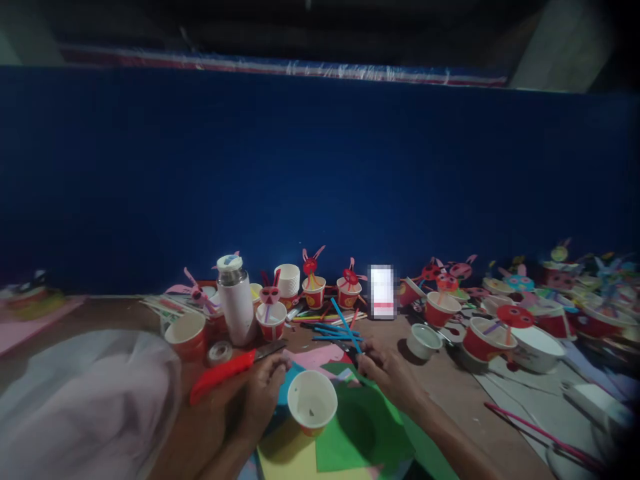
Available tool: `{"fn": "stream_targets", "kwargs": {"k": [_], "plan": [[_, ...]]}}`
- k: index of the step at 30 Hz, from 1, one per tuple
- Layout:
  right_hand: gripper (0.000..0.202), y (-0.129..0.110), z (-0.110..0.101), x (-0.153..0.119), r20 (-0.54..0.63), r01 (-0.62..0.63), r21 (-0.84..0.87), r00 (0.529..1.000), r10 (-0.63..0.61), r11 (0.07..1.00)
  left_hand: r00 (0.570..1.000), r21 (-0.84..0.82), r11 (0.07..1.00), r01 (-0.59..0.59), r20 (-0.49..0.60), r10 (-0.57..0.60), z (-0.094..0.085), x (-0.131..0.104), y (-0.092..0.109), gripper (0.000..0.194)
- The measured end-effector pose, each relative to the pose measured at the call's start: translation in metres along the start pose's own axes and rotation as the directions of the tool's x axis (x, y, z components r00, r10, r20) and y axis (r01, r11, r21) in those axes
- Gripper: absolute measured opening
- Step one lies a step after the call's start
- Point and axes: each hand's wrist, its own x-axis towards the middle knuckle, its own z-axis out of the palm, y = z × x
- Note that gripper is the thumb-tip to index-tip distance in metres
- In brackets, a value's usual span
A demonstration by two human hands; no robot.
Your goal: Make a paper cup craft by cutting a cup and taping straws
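Workstation Layout and Hand Positions

Right hand (383,367): located beyond and to the right of the paper cup (313,400). The fingers are bent inward, tips at the lower end of a slanted blue stick (345,325); whether they pinch it or merely touch it cannot be determined. Left hand (270,383): located just left of the cup, fingers curled, palm hidden; whether it has hold of anything cannot be determined. Both hands flank the cup, which presumably leaves its mouth accessible.

The cup stands upright on coloured paper. A green sheet (375,433) extends to its right and a yellow sheet (287,460) toward the person; the layers may double as a work mat.

Left of the cup, a red-handled knife (225,377) lies beside the left hand with its blade directed away from the person, likely for safe pickup. A white flask (235,307) stands farther beyond.

Past the cup, loose blue sticks (333,335) lie flat on the counter (450,383), probably for easy reach. Behind these, a cup stack (287,280) is nested, presumably to save space. Right of the cup sits a small bowl (424,340).
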Motion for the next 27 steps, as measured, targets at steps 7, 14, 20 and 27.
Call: {"fn": "stream_targets", "kwargs": {"k": [7,14,20,27], "plan": [[0.021,-0.014,0.007,-0.026,-0.058,-0.023,0.048,0.998,0.025,0.999,0.990,0.179,0.975,-0.135,-0.002,0.138,-0.024,-0.005,0.041,0.025],[0.019,0.016,0.007,-0.014,-0.065,-0.009,-0.230,0.998,-0.007,0.973,0.973,0.237,0.945,-0.224,0.007,0.229,-0.032,-0.002,0.058,0.027],[0.020,0.043,0.012,0.006,-0.043,-0.036,-0.285,0.999,0.025,0.958,0.959,0.203,0.953,-0.227,-0.126,0.255,-0.017,0.005,0.035,0.035],[0.025,0.026,0.008,0.014,-0.070,-0.010,-0.335,0.997,-0.014,0.942,0.915,0.238,0.947,-0.216,-0.289,0.282,-0.030,0.013,0.007,0.031]]}}
